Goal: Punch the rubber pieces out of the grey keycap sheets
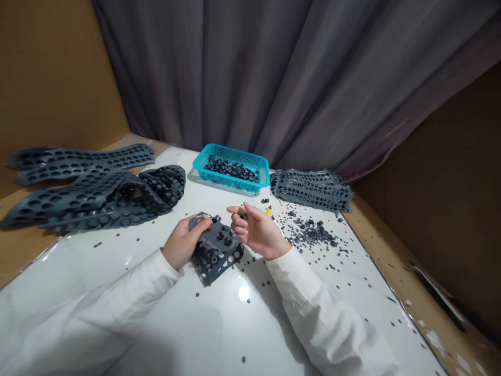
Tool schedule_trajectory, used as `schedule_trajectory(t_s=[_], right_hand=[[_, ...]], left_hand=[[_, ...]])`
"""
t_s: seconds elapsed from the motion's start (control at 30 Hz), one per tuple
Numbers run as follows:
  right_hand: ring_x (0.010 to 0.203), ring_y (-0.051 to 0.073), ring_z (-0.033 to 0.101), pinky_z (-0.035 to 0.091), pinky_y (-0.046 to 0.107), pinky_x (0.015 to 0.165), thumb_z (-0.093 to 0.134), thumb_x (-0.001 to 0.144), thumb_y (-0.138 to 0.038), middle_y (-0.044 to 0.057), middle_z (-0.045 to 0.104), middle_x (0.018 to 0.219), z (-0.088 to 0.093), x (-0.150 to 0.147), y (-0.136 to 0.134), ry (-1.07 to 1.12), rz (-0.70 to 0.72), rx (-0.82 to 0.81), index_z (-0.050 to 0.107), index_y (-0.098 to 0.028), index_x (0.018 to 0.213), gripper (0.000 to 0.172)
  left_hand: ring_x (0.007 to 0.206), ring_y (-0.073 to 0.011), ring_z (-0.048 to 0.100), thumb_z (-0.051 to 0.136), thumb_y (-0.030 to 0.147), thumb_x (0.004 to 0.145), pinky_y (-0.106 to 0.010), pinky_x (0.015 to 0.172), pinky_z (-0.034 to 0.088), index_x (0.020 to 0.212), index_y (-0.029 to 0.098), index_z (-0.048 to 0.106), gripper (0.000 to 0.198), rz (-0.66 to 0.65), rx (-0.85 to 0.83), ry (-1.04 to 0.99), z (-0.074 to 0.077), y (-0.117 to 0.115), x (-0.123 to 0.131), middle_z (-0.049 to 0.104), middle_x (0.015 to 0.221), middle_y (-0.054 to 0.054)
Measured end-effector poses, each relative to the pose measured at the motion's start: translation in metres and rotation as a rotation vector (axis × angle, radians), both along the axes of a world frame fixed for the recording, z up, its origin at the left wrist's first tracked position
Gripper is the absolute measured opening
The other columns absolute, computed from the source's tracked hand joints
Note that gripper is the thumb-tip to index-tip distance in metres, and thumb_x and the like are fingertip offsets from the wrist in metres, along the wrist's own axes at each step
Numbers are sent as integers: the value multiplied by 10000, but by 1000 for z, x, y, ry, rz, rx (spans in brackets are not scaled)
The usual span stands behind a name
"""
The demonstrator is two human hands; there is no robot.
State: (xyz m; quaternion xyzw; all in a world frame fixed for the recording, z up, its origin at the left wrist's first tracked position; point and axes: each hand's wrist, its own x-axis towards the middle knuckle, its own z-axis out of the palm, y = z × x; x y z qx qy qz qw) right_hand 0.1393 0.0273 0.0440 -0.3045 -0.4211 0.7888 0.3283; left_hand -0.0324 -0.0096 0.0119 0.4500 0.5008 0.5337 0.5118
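While my left hand (180,243) grips the dark holed sheet (211,241) over the bench (188,324), my right hand (260,232) sits just beside it, fingers (236,210) half-curled; whether they hold anything, I cannot tell. Blue basket (235,183) of dark bits (230,169) stands beyond.

In our left hand (180,243) we grip a dark grey perforated piece (214,248), thumb on top. Our right hand (261,232) is just beside it, fingers curled around what may be a small dark bit. Beyond, we see a blue basket (230,183) holding dark pieces, larger perforated sheets (84,196) to our left, perforated strips (313,190) to our right, and loose scraps (313,233) strewn over the white table (203,334)
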Motion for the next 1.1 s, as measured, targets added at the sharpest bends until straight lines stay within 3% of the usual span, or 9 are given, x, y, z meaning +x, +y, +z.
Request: schedule_trajectory(t_s=[0.13,0.23,0.3,0.43,0.6,0.73,0.87,0.97,1.1], right_hand=[[521,85,318,276,223,524,532,795,-424,-49,384,618,-3,-3,-9,-396,-53,504,523,-181,827,245],[557,94,394,296,226,561,513,820,-429,-33,459,612,-1,-3,-16,-668,23,918,488,-179,735,266],[557,99,417,280,228,556,468,852,-431,-19,492,618,1,-3,-18,-805,76,1095,495,-179,749,273],[560,118,448,252,231,533,434,870,-448,7,537,631,2,-2,-19,-960,125,1242,519,-184,803,285],[597,125,475,296,233,572,399,889,-300,28,575,660,-3,-7,-22,-883,114,1314,542,-174,742,241],[621,123,482,332,236,604,407,881,-272,31,596,703,-3,-9,-24,-750,130,1179,578,-167,809,213],[593,99,442,358,222,594,414,882,-372,-17,502,621,-2,-11,-25,-352,172,784,535,-161,692,309],[532,84,369,328,221,536,511,814,-455,-44,385,551,-4,-16,-28,-136,87,523,440,-169,576,380],[461,80,320,296,226,469,603,705,-526,-58,328,505,-6,-26,-36,46,-10,204,375,-191,559,431]], left_hand=[[594,-133,484,588,298,670,-233,606,380,639,150,559,154,-137,11,36,5,-5,0,532,595,17],[580,-128,450,553,282,672,-232,584,365,611,158,528,140,-202,54,53,7,-9,0,488,581,25],[602,-133,449,521,267,690,-236,596,367,614,164,507,129,-217,93,80,7,-9,-1,478,601,23],[622,-142,454,483,243,714,-243,607,372,624,169,488,116,-275,140,152,4,-9,-3,478,619,17],[505,-109,413,504,351,775,-216,494,337,614,176,461,242,-241,59,200,0,-11,0,432,522,49],[451,-81,375,534,422,782,-197,433,304,587,170,454,328,-201,-3,175,3,-12,6,416,492,58],[361,-55,284,569,500,724,-189,348,220,558,180,424,389,-213,-120,-105,13,-16,11,340,429,78],[313,-52,268,593,551,658,-197,329,200,499,187,406,438,-197,-230,-234,26,-21,13,319,359,74],[299,-65,310,642,568,563,-209,322,221,418,191,395,474,-213,-361,-337,39,-24,15,299,321,61]])
